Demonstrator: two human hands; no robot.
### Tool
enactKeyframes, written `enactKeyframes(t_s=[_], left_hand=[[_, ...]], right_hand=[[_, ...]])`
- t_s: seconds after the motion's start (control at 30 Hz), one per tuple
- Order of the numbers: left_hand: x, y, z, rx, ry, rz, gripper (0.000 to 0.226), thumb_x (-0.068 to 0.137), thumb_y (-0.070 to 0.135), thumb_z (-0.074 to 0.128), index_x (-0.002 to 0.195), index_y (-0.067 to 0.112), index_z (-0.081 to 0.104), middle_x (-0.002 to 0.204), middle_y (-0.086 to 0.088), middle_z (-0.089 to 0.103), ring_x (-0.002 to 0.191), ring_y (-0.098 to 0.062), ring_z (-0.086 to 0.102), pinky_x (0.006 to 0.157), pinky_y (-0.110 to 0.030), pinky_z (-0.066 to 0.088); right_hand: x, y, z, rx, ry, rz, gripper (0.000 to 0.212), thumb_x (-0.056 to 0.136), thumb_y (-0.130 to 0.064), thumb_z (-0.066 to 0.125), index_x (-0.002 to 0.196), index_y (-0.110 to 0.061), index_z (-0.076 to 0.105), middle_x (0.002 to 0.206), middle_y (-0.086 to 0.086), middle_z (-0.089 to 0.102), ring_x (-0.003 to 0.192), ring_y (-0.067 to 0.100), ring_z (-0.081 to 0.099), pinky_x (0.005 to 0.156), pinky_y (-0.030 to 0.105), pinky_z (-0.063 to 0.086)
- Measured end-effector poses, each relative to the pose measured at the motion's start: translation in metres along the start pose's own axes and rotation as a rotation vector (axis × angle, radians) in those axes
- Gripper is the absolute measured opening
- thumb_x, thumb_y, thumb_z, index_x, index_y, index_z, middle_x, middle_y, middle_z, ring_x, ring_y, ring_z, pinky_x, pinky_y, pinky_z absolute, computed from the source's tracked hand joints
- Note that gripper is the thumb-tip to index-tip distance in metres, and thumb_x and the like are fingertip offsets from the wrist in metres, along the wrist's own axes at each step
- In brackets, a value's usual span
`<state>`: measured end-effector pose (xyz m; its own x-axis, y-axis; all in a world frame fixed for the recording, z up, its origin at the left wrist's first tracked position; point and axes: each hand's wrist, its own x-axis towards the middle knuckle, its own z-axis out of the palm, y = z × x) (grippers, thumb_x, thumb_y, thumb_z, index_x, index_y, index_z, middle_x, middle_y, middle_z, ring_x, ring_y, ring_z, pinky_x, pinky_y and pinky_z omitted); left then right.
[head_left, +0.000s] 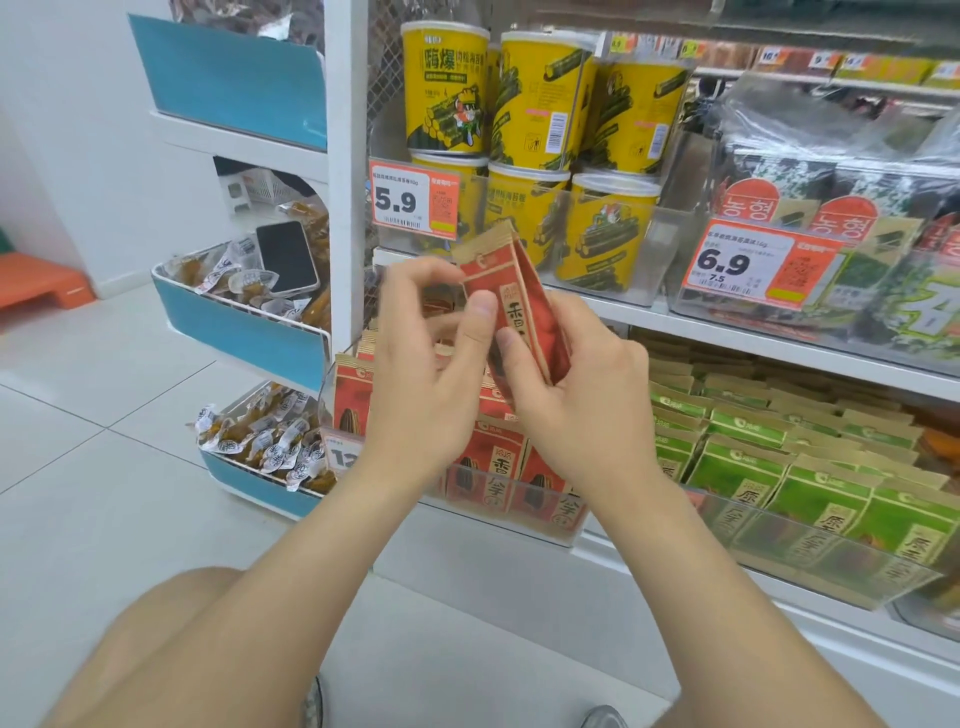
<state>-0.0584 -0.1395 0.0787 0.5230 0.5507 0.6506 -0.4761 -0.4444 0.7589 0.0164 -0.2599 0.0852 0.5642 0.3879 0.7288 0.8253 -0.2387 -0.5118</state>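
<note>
Red packet (535, 312) is pinched mid-frame by left hand (415, 374) and right hand (587, 400), fingers curled round it, likely being straightened for shelving.

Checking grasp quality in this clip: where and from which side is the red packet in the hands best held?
Pinch the lower half of the red packet across its flat faces, coming from below on the near side. It is thin and flat, tilted with its sealed top up-left; the left hand and right hand hold it there.
</note>
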Motion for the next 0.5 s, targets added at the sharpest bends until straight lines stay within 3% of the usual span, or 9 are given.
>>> enactKeyframes(t_s=[0.07,0.13,0.23,0.33,0.4,0.5], left_hand=[[-0.003,0.0,0.003,0.005,-0.071,-0.105,0.022,0.109,0.039,0.06,0.121,0.022,0.056,0.126,-0.011,0.062,0.103,-0.019,0.073,0.081,-0.042,0.064],[-0.004,0.0,0.006,-0.001,-0.103,-0.192,0.021,0.111,0.037,0.058,0.117,0.017,0.057,0.112,-0.006,0.068,0.089,-0.014,0.07,0.07,-0.038,0.06],[0.0,-0.002,0.006,-0.025,-0.097,-0.303,0.017,0.114,0.029,0.053,0.113,0.012,0.055,0.102,-0.001,0.064,0.088,-0.012,0.062,0.08,-0.037,0.055],[0.002,-0.001,0.006,-0.105,-0.129,-0.385,0.014,0.108,0.034,0.057,0.106,0.02,0.06,0.103,-0.005,0.064,0.092,-0.018,0.062,0.086,-0.044,0.052],[-0.002,0.001,0.009,-0.129,-0.173,-0.402,0.013,0.108,0.033,0.059,0.102,0.022,0.061,0.102,-0.004,0.065,0.092,-0.017,0.063,0.087,-0.043,0.051],[-0.006,0.003,0.013,-0.142,-0.208,-0.395,0.013,0.102,0.038,0.06,0.099,0.026,0.063,0.103,0.0,0.066,0.095,-0.019,0.062,0.091,-0.047,0.051]], right_hand=[[0.0,0.0,-0.003,-0.006,-0.065,0.014,0.021,0.104,-0.042,0.063,0.12,-0.029,0.07,0.07,-0.005,0.066,0.06,0.018,0.06,0.065,0.042,0.052],[-0.002,-0.002,-0.006,0.033,-0.2,0.013,0.025,0.107,-0.039,0.056,0.128,-0.033,0.07,0.072,-0.005,0.069,0.061,0.016,0.062,0.067,0.04,0.053],[-0.004,-0.003,-0.007,0.069,-0.307,0.038,0.029,0.112,-0.037,0.047,0.126,-0.034,0.072,0.077,-0.009,0.071,0.068,0.014,0.063,0.074,0.038,0.051],[-0.003,-0.001,-0.004,0.101,-0.21,0.156,0.032,0.113,-0.042,0.047,0.101,-0.028,0.074,0.074,-0.013,0.068,0.073,0.009,0.062,0.071,0.035,0.046],[0.001,0.003,-0.002,0.24,-0.13,0.299,0.028,0.11,-0.046,0.054,0.099,-0.028,0.074,0.083,-0.012,0.074,0.082,0.006,0.07,0.077,0.036,0.055],[0.006,0.007,0.0,0.414,-0.088,0.421,0.025,0.099,-0.051,0.063,0.1,-0.03,0.076,0.094,-0.008,0.08,0.092,0.015,0.077,0.087,0.053,0.063]])
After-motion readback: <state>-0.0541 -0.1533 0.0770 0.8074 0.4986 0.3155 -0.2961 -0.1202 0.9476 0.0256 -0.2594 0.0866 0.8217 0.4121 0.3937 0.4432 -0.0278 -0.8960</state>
